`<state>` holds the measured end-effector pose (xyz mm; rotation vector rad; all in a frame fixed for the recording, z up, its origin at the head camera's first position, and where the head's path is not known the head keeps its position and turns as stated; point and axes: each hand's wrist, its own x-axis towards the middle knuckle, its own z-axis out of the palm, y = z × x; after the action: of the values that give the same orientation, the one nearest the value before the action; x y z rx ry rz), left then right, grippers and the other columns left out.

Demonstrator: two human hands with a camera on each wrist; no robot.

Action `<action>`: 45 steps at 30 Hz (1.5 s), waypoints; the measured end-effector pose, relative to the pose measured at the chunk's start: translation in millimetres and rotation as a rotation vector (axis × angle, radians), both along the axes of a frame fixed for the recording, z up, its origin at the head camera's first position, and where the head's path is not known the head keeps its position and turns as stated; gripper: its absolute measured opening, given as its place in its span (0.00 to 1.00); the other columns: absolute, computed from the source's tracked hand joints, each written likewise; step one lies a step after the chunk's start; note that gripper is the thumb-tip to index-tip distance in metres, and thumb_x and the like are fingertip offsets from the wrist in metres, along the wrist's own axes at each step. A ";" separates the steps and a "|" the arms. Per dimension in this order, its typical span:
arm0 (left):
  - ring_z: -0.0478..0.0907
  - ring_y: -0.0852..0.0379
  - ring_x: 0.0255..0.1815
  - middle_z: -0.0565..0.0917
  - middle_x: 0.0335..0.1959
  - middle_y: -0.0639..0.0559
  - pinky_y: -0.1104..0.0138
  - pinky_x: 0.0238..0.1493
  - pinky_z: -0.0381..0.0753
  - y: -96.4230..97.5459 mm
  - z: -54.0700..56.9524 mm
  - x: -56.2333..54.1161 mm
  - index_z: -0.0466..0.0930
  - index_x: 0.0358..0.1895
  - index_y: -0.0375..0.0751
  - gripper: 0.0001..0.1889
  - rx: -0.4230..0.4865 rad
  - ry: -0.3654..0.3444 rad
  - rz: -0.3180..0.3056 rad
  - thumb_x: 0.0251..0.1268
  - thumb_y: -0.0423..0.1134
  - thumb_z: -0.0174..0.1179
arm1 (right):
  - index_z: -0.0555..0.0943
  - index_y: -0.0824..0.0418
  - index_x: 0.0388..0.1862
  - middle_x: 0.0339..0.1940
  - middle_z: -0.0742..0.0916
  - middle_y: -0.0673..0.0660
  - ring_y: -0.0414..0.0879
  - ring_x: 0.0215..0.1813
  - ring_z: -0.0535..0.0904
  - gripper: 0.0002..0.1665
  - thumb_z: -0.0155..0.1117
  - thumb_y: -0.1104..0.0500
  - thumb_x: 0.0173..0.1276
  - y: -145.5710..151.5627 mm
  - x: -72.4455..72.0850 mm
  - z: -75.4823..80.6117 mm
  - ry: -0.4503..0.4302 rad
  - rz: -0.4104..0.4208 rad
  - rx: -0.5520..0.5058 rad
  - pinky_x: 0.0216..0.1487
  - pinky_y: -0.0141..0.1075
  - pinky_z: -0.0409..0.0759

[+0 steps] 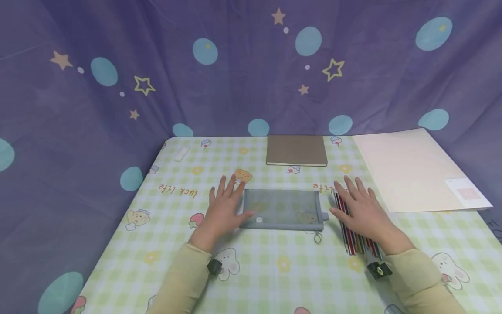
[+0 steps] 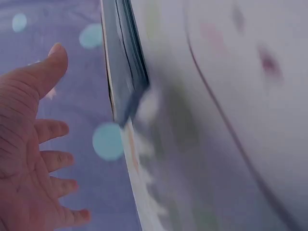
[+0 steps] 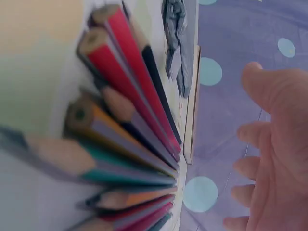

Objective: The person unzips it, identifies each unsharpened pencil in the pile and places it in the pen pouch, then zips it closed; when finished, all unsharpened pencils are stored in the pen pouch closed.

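A grey mesh zip pouch (image 1: 282,209) lies flat on the checked tablecloth, its zip pull (image 1: 317,237) at the near right corner. Beside its left end, my left hand (image 1: 224,209) is spread with the thumb over the pouch's edge; whether they touch I cannot tell. On the right, several coloured pencils (image 1: 350,244) lie in a loose bundle. My right hand (image 1: 362,213) hovers over them with fingers spread. In the right wrist view the pencils (image 3: 130,82) show sharpened and flat ends, apart from the open palm (image 3: 284,159). Neither hand holds anything.
A brown notebook (image 1: 296,150) lies at the back. Large cream paper sheets or a folder (image 1: 415,174), with a small white card (image 1: 466,192), cover the right side. A small white eraser-like block (image 1: 182,154) rests at the back left. A purple curtain (image 1: 235,78) hangs behind.
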<state>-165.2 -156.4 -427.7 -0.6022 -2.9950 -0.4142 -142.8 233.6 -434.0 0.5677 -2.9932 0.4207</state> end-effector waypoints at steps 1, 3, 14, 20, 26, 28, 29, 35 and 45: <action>0.37 0.38 0.78 0.48 0.78 0.40 0.35 0.67 0.44 5.6 0.8 0.9 0.56 0.76 0.43 0.46 0.005 0.002 -0.011 0.60 0.64 0.61 | 0.55 0.61 0.77 0.77 0.54 0.70 0.70 0.76 0.42 0.45 0.53 0.38 0.72 -1.4 0.3 -0.5 -0.001 0.015 -0.005 0.64 0.70 0.46; 0.46 0.37 0.76 0.53 0.76 0.37 0.38 0.66 0.52 17.1 2.2 3.4 0.59 0.74 0.42 0.44 0.021 0.008 -0.046 0.60 0.62 0.63 | 0.56 0.61 0.77 0.77 0.56 0.70 0.70 0.76 0.45 0.44 0.55 0.39 0.72 -4.4 0.8 -2.6 -0.003 0.044 -0.006 0.65 0.68 0.49; 0.76 0.55 0.49 0.79 0.46 0.54 0.61 0.52 0.74 91.7 0.1 17.2 0.81 0.49 0.44 0.17 0.010 -0.029 -0.267 0.60 0.47 0.68 | 0.71 0.66 0.68 0.68 0.73 0.67 0.70 0.70 0.62 0.35 0.68 0.53 0.65 -23.2 -1.6 -15.4 0.047 0.263 -0.055 0.66 0.63 0.57; 0.76 0.63 0.38 0.81 0.33 0.63 0.70 0.44 0.74 144.3 -3.5 28.0 0.86 0.37 0.53 0.11 -0.141 -0.090 -0.395 0.57 0.52 0.69 | 0.75 0.69 0.63 0.66 0.76 0.66 0.67 0.70 0.64 0.34 0.70 0.53 0.63 -27.5 0.6 -16.4 0.005 0.306 -0.037 0.66 0.62 0.58; 0.74 0.65 0.33 0.77 0.25 0.65 0.70 0.41 0.74 177.1 -9.1 34.6 0.80 0.25 0.58 0.13 -0.262 -0.083 -0.430 0.56 0.58 0.68 | 0.74 0.74 0.61 0.65 0.75 0.69 0.66 0.69 0.66 0.35 0.70 0.53 0.62 -32.9 2.5 -17.2 -0.015 0.317 -0.011 0.68 0.60 0.57; 0.74 0.64 0.32 0.77 0.23 0.66 0.68 0.40 0.74 182.1 -11.7 35.7 0.79 0.23 0.58 0.13 -0.258 -0.085 -0.402 0.56 0.57 0.69 | 0.74 0.74 0.61 0.65 0.75 0.70 0.65 0.68 0.67 0.33 0.69 0.55 0.63 -35.1 2.9 -17.4 -0.017 0.321 -0.004 0.68 0.59 0.57; 0.74 0.65 0.31 0.77 0.23 0.66 0.69 0.39 0.74 183.7 -13.0 36.1 0.80 0.23 0.58 0.12 -0.243 -0.096 -0.385 0.56 0.56 0.69 | 0.75 0.74 0.60 0.65 0.75 0.71 0.65 0.68 0.68 0.31 0.68 0.56 0.64 -36.1 3.1 -17.2 -0.014 0.323 0.003 0.68 0.59 0.57; 0.73 0.65 0.27 0.77 0.21 0.66 0.72 0.31 0.71 182.5 -16.2 36.3 0.82 0.24 0.54 0.09 -0.142 -0.156 -0.345 0.60 0.48 0.69 | 0.78 0.72 0.58 0.63 0.76 0.71 0.64 0.67 0.69 0.23 0.64 0.62 0.67 -38.0 3.7 -18.3 0.013 0.336 0.059 0.68 0.58 0.59; 0.70 0.67 0.22 0.75 0.19 0.65 0.73 0.30 0.69 151.0 -17.3 34.9 0.78 0.20 0.52 0.12 0.003 -0.186 -0.298 0.58 0.43 0.70 | 0.77 0.72 0.59 0.65 0.75 0.71 0.64 0.68 0.68 0.31 0.67 0.54 0.64 -39.3 3.8 -19.6 0.016 0.339 0.143 0.68 0.55 0.61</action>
<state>-130.2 -5.4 -445.0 -1.0724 -3.0811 -0.5170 -139.0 194.4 -453.6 1.0933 -2.9288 0.2173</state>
